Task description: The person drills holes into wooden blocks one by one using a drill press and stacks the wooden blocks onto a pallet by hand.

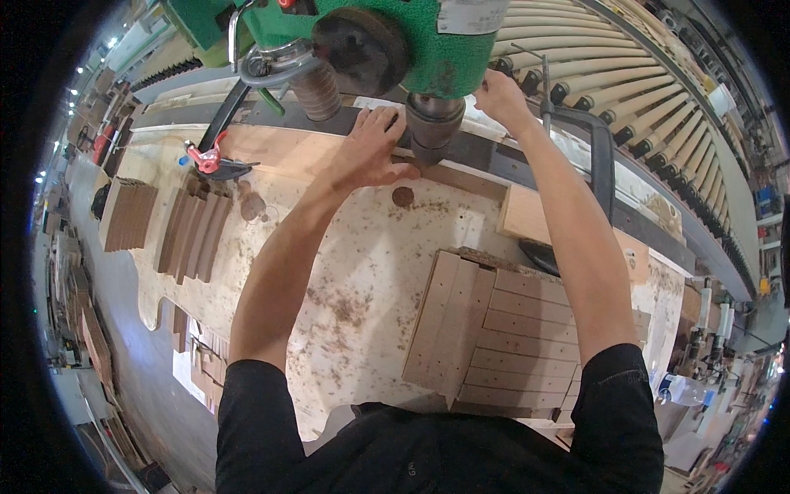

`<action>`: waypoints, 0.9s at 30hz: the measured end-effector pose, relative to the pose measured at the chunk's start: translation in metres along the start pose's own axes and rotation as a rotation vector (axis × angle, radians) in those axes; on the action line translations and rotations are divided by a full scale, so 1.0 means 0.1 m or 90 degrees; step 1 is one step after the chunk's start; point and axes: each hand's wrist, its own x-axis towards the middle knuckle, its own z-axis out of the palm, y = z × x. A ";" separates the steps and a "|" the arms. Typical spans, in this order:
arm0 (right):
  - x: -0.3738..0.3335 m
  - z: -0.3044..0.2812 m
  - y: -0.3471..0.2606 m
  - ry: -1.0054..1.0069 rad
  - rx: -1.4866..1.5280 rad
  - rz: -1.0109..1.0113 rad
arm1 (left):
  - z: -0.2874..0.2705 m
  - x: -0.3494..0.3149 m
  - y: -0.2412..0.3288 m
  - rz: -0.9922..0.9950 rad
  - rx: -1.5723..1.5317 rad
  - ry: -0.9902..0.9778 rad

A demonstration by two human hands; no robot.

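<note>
So we're partway through the batch by the look of it, though we can't put a count on it. The brown wooden strip [465,179] is lying under the chuck [434,122] of our green drill press [448,62], and a pale wooden block [525,214] sits near its right end.

Our left hand [372,150] is just beside the strip's left end, fingers bent and close together, thumb stuck out wide toward the wood. It isn't wrapped around anything we can see, and we can't tell if the thumb is really pressing. Our right hand [502,100] is up by the machine head with its fingers curled in, but the tips are partly hidden, so no idea whether they're holding something.

What seems done: the strips laid out at the right [527,342] have small dark dots on them that look like holes, so we'd call those finished at this station. What may be left: the strips stacked at the left [193,235], but we only see them edge-on, so can't say if they're drilled. As for the one under the chuck, we can't make out a hole in it. Brown dust is scattered all over the pale work board [346,362].
</note>
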 end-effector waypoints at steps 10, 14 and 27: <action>-0.73 -0.94 0.17 0.107 -0.021 0.008 | 0.01 -0.12 0.07 -0.058 0.025 0.009; -0.93 -2.00 -0.10 0.186 0.247 0.053 | 0.09 -0.25 0.38 -0.100 0.014 0.121; -0.18 -2.58 -1.49 0.166 0.313 -0.025 | 0.25 -0.59 0.66 -0.126 -0.035 0.120</action>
